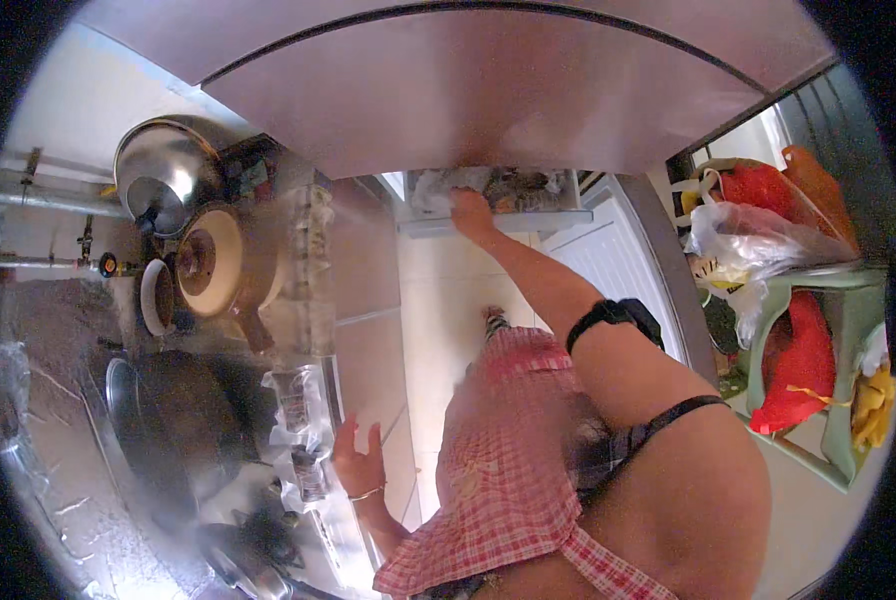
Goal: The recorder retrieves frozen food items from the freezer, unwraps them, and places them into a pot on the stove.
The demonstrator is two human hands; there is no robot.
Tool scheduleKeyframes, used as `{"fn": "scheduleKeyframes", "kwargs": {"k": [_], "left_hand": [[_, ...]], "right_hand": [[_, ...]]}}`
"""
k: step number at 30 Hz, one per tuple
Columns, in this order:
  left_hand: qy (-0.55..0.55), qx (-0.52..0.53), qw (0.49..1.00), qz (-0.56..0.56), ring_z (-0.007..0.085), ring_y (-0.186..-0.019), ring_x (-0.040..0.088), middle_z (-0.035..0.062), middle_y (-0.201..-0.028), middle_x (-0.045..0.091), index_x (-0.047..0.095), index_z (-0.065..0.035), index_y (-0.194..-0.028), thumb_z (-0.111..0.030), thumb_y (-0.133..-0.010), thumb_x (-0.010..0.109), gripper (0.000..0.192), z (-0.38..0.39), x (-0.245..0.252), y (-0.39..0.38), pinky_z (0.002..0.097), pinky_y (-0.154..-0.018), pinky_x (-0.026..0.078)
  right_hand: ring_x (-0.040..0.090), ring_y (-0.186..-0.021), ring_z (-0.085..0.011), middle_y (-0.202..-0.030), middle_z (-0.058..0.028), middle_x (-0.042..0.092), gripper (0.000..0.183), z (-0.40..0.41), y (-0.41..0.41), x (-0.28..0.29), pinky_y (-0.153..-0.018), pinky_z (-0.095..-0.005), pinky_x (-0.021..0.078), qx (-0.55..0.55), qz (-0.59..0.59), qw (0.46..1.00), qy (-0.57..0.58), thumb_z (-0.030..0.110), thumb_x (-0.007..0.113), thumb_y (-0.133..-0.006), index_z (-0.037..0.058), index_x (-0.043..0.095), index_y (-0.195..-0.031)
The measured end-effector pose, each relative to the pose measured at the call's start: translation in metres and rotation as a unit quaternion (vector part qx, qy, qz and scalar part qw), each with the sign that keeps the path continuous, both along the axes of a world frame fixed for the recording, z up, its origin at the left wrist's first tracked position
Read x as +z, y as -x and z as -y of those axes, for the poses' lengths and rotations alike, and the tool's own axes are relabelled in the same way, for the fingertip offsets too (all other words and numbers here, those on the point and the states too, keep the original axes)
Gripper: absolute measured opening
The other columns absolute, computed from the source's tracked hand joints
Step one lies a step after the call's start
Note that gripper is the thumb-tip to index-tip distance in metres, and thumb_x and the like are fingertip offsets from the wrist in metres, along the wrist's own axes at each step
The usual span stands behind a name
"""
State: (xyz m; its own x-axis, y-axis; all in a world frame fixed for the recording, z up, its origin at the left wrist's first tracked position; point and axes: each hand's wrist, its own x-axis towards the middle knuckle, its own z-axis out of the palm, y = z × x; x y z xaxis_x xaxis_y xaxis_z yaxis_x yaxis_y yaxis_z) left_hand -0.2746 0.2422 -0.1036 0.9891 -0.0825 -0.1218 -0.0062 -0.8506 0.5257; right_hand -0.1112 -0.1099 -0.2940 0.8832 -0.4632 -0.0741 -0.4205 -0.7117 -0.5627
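My right hand (472,212) reaches over the front of a pulled-out drawer (508,223). Its fingers are curled beside a clear plastic bag (436,189) inside; whether they grip it is hidden. More bagged items fill the drawer, too blurred to name. At the counter's edge, my left hand (359,463) is raised with fingers apart and nothing in it. Next to it lie clear plastic packets with dark contents (309,472), one behind the other along the edge.
Glossy pinkish cabinet doors (493,90) hang overhead. Left, the counter holds a metal bowl (166,169), a brown clay pot (260,262) and a ring-shaped object (157,298). A green rack (782,300) with plastic bags (748,232) and a red bag (797,367) stands right.
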Motion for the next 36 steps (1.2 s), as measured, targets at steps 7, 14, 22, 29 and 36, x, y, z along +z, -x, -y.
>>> {"fn": "scheduleKeyframes", "kwargs": {"k": [7, 14, 22, 29, 36], "left_hand": [[0.012, -0.021, 0.999, -0.041, 0.0265, -0.084, 0.057, 0.016, -0.093, 0.058, 0.055, -0.0011, -0.103, -0.011, -0.071, 0.065, 0.035, 0.03, -0.004, -0.007, 0.0345, -0.073, 0.045], [0.098, -0.024, 0.995, -0.025, 0.0276, -0.097, 0.052, 0.0182, -0.108, 0.051, 0.04, -0.0017, -0.121, -0.011, -0.066, 0.069, 0.063, 0.048, -0.001, -0.018, 0.035, -0.078, 0.044], [0.061, -0.131, 0.981, 0.131, 0.0293, -0.111, 0.04, 0.0159, -0.121, 0.039, 0.026, -0.0038, -0.127, -0.022, -0.064, 0.071, 0.08, 0.077, -0.029, -0.062, 0.0377, -0.085, 0.04], [0.329, -0.078, 0.93, -0.144, 0.0243, -0.093, 0.051, 0.0101, -0.1, 0.052, 0.045, -0.0044, -0.11, -0.027, -0.076, 0.059, 0.043, 0.061, -0.101, -0.075, 0.0389, -0.079, 0.042], [0.52, 0.134, 0.769, -0.346, 0.0262, -0.105, 0.046, 0.0126, -0.116, 0.046, 0.039, -0.003, -0.119, -0.032, -0.079, 0.055, 0.052, 0.048, -0.022, -0.097, 0.0405, -0.086, 0.039]], "right_hand": [[0.055, -0.071, -0.0204, -0.083, -0.0138, 0.059, 0.033, -0.067, -0.022, 0.052, -0.066, -0.0306, 0.0427, -0.012, 0.332, 0.92, -0.208, 0.001, 0.051, -0.065, 0.0012, 0.057, -0.097], [0.053, -0.075, -0.0113, -0.083, -0.0048, 0.058, 0.031, -0.092, 0.037, 0.131, -0.059, -0.0238, 0.044, -0.063, 0.269, 0.875, -0.396, -0.003, 0.049, -0.069, 0.0014, 0.056, -0.099], [0.052, -0.078, -0.0083, -0.089, -0.0021, 0.056, 0.036, -0.134, 0.101, 0.222, -0.062, -0.0216, 0.0446, 0.069, 0.172, 0.75, -0.634, -0.007, 0.049, -0.068, 0.0003, 0.055, -0.103], [0.051, -0.089, -0.0134, -0.097, -0.0053, 0.055, 0.039, -0.152, 0.126, 0.229, -0.075, -0.0259, 0.0427, 0.2, 0.134, 0.736, -0.633, 0.005, 0.059, -0.07, -0.0006, 0.051, -0.108], [0.034, -0.115, -0.0203, -0.126, -0.0111, 0.036, 0.071, -0.105, 0.119, 0.25, -0.094, -0.0337, 0.0306, 0.262, 0.06, 0.904, -0.333, 0.032, 0.065, -0.071, 0.01, 0.029, -0.129]]}}
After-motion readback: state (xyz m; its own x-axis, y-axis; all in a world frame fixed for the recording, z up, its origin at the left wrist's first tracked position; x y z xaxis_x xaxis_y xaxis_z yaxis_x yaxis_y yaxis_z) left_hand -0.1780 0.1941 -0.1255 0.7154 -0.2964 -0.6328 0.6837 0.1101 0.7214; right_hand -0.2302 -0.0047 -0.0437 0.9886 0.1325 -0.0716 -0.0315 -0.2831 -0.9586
